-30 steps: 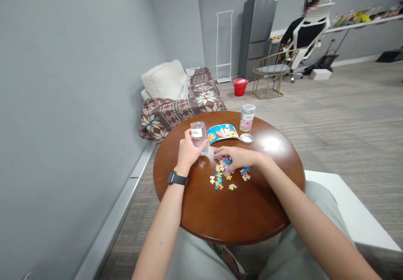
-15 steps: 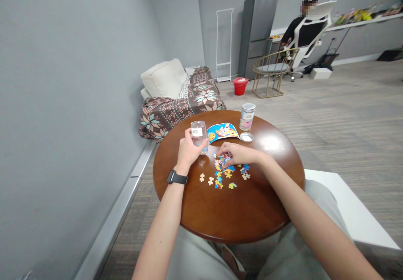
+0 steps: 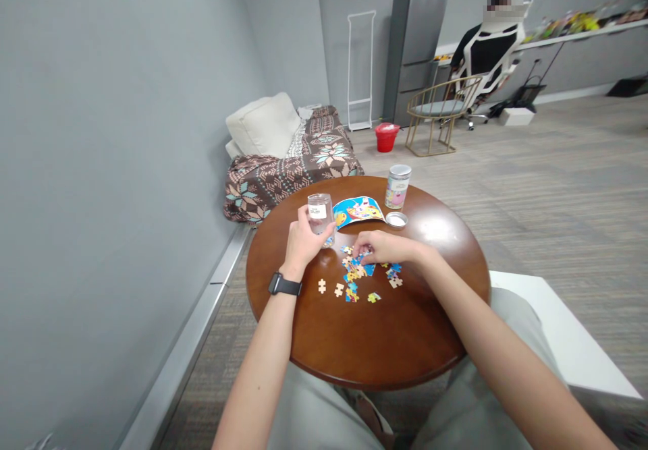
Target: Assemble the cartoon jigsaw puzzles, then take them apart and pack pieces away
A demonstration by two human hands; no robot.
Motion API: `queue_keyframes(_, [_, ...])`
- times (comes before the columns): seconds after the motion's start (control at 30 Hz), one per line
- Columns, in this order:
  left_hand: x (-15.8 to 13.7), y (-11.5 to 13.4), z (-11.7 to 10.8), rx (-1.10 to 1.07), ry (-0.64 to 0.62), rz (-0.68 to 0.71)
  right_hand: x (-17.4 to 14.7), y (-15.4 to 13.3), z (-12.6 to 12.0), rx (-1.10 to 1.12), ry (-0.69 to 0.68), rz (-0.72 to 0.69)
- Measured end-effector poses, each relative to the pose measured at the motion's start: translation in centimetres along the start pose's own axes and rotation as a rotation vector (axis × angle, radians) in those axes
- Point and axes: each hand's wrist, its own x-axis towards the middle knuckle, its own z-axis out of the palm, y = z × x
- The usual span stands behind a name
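Note:
My left hand (image 3: pixel 304 242) is wrapped round a clear jar (image 3: pixel 327 229) with a white label, which stands upright on the round table. A few colourful bits show in the bottom of the jar. Just right of it, my right hand (image 3: pixel 383 246) reaches down into a loose pile of jigsaw puzzle pieces (image 3: pixel 352 271), fingers curled and closed on some of them. The fingertips partly cover the pile. Nearer to me lie two pale pieces turned face down, one of them a stray puzzle piece (image 3: pixel 322 286), and a yellow-green piece (image 3: pixel 374 297).
Behind the pile lies a curved picture sheet (image 3: pixel 360 210). A round metal lid (image 3: pixel 396 220) and a closed printed can (image 3: pixel 397 187) stand on the brown table (image 3: pixel 374 349). A blanket-covered couch (image 3: pixel 304 166) adjoins the far left side. A person (image 3: pixel 466 48) sits farther back.
My right hand has shifted slightly right over the pile, and some pieces under it have been moved about. A pale piece at the left has turned slightly. My left hand stays on the jar.

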Motion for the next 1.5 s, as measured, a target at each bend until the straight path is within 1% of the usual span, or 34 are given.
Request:
queue_keyframes(0.13, [0.0, 0.1, 0.0, 0.009, -0.005, 0.009, -0.1, -0.3, -0.1, 0.0, 0.009, -0.036])
queue_keyframes(0.33, [0.0, 0.2, -0.1, 0.017, -0.018, 0.007, -0.1, -0.1, 0.0, 0.073, -0.028, -0.063])
queue_keyframes(0.4, [0.0, 0.1, 0.0, 0.012, -0.021, 0.01, 0.1, 0.1, 0.1, 0.068, -0.004, -0.071])
queue_keyframes(0.43, [0.0, 0.0, 0.0, 0.005, -0.026, 0.013, 0.2, 0.2, 0.1, 0.068, 0.031, -0.08])
queue_keyframes(0.47, [0.0, -0.1, 0.0, -0.003, -0.035, 0.017, 0.3, 0.2, 0.0, 0.075, 0.082, -0.098])
queue_keyframes(0.53, [0.0, -0.1, 0.1, -0.017, -0.069, 0.031, 0.4, 0.0, -0.1, 0.119, 0.232, -0.154])
queue_keyframes(0.63, [-0.1, 0.0, 0.2, -0.02, -0.139, 0.093, 0.4, -0.8, -0.6, 0.244, 0.573, -0.222])
queue_keyframes(0.7, [-0.2, 0.3, 0.1, 0.003, -0.174, 0.167, 0.3, -1.3, -0.8, 0.328, 0.827, -0.218])
queue_keyframes(0.73, [-0.2, 0.5, 0.1, 0.018, -0.192, 0.208, 0.3, -1.5, -0.9, 0.365, 0.926, -0.21])
queue_keyframes(0.77, [-0.2, 0.6, 0.1, 0.035, -0.213, 0.245, 0.3, -1.6, -0.9, 0.396, 0.994, -0.203])
queue_keyframes(0.8, [-0.3, 0.7, 0.2, 0.054, -0.239, 0.276, 0.3, -1.7, -0.9, 0.417, 1.028, -0.198])
queue_keyframes(0.87, [-0.3, 0.8, 0.2, 0.087, -0.296, 0.312, 0.3, -1.9, -0.8, 0.437, 1.023, -0.199])
queue_keyframes(0.93, [-0.4, 0.9, 0.3, 0.104, -0.331, 0.322, 0.4, -2.0, -0.6, 0.443, 0.978, -0.215])
queue_keyframes(1.07, [-0.5, 1.1, 0.3, 0.075, -0.337, 0.31, 0.4, -2.3, -0.5, 0.439, 0.891, -0.242])
queue_keyframes(1.17, [-0.5, 1.3, 0.1, 0.058, -0.334, 0.279, 0.3, -2.6, -0.6, 0.41, 0.861, -0.242])
queue_keyframes(1.27, [-0.5, 1.4, 0.2, 0.041, -0.315, 0.275, 0.0, -2.9, -0.8, 0.341, 0.923, -0.233])
queue_keyframes(1.33, [-0.5, 1.3, 0.3, 0.042, -0.269, 0.234, -0.3, -3.0, -0.9, 0.285, 0.988, -0.204])
queue_keyframes(1.37, [-0.4, 1.1, 0.4, 0.046, -0.236, 0.197, -0.4, -2.9, -0.9, 0.267, 0.979, -0.183])
queue_keyframes(1.4, [-0.3, 1.0, 0.4, 0.049, -0.197, 0.155, -0.5, -2.9, -0.8, 0.258, 0.922, -0.161])
queue_keyframes(1.43, [-0.3, 0.7, 0.5, 0.049, -0.155, 0.112, -0.6, -2.8, -0.6, 0.251, 0.822, -0.149])
queue_keyframes(1.5, [-0.1, 0.3, 0.6, 0.046, -0.079, 0.043, -0.3, -2.6, 0.1, 0.216, 0.531, -0.18])
